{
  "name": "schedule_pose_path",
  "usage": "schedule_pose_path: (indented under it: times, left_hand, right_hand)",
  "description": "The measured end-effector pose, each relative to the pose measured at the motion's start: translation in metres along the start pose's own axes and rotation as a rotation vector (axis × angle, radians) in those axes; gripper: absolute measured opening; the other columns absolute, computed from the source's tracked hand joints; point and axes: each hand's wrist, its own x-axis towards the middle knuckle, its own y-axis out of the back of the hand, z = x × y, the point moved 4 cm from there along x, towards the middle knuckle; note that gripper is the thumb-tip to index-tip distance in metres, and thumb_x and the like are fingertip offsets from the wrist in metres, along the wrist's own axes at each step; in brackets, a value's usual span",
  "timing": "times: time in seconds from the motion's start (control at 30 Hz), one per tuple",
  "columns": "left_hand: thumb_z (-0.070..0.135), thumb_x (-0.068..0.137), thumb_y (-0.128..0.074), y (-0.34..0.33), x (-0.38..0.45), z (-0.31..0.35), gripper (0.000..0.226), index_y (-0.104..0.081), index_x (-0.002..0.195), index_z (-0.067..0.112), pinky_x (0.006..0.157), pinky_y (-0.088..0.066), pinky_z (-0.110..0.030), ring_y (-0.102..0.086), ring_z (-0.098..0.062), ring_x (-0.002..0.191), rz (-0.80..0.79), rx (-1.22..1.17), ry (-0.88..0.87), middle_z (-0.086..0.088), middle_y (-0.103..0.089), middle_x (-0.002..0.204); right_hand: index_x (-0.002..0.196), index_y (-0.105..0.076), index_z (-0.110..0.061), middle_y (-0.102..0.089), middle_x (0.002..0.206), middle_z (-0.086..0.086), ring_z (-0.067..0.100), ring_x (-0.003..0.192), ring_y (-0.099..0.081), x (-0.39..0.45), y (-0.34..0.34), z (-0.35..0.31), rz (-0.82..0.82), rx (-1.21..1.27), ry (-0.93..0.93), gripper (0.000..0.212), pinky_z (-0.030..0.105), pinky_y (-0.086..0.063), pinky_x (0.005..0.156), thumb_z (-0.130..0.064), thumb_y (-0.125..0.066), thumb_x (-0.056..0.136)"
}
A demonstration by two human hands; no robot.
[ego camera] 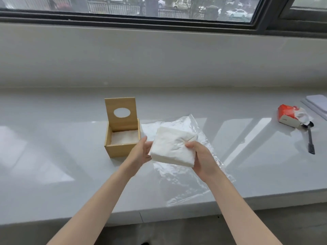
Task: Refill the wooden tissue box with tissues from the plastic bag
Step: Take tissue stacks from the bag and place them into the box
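Note:
A white stack of tissues (172, 146) is held above the sill between both hands. My left hand (140, 152) supports its left edge from below. My right hand (201, 158) grips its right side, thumb pressed into the top. Left of the stack stands the wooden tissue box (122, 149), open, with some white tissue lying at its bottom. Its lid (121, 112), with an oval hole, stands upright inside the back of the box. The clear plastic bag (184, 181) lies flat and crumpled on the sill under and behind the stack.
The grey window sill (53, 156) runs across the view, its front edge near my forearms. At the far right lie an orange tissue packet (290, 115), a dark spoon-like tool (310, 138) and a pale flat pad (316, 103). The window is behind.

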Motion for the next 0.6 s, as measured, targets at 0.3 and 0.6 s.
schedule_pose_path:
  times: [0.3, 0.6]
  left_hand:
    - [0.023, 0.091, -0.055, 0.075, -0.011, 0.04, 0.016, -0.066, 0.097, 0.013, 0.056, -0.05, -0.016, -0.063, -0.007, 0.067, 0.083, -0.146, -0.041, 0.0, -0.065, 0.087]
    - [0.015, 0.086, -0.064, 0.131, -0.005, 0.046, 0.025, -0.065, 0.105, 0.0, 0.054, -0.051, -0.019, -0.064, -0.008, 0.063, 0.356, 0.002, -0.057, -0.002, -0.066, 0.082]
  right_hand:
    - [0.108, -0.066, 0.0, -0.069, 0.102, 0.012, 0.024, 0.092, -0.064, 0.058, -0.081, 0.006, -0.089, -0.183, -0.03, 0.025, 0.033, -0.05, 0.077, -0.008, -0.054, 0.086]
    - [0.103, -0.063, -0.007, -0.069, 0.085, 0.004, 0.017, 0.07, -0.064, 0.097, -0.123, 0.014, 0.026, -0.516, 0.041, 0.022, 0.039, -0.056, 0.071, -0.019, -0.064, 0.084]
